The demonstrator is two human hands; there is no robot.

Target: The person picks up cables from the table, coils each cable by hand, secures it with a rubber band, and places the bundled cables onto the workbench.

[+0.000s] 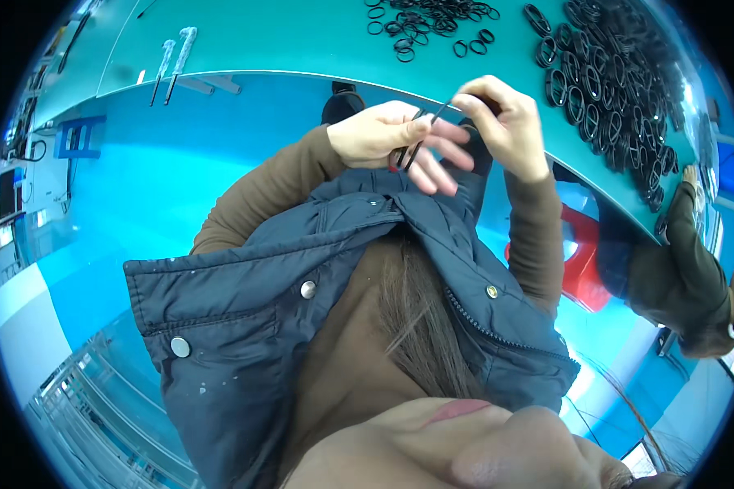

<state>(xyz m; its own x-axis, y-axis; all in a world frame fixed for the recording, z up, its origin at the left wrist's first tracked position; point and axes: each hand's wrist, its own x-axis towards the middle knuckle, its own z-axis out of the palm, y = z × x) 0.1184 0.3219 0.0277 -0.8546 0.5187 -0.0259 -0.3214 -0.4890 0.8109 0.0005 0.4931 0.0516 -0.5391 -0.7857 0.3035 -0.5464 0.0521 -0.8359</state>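
Above my lap, just off the table's near edge, a thin black cord (413,155) loops around the fingers of my left hand (391,140). The thumb of that hand rests over the strands, while its other fingers stretch toward the right. To its right and slightly farther off, my right hand (506,122) pinches a length of the same cord between thumb and fingers. The cord runs taut between both hands. Its free end is hidden by my right hand.
On the green table (302,41) lie a scatter of small black rings (420,24) and a large pile of coiled black cables (612,90). Two plastic-wrapped rods (175,65) jut over the edge. A person (681,277) sits at right near a red stool (581,261).
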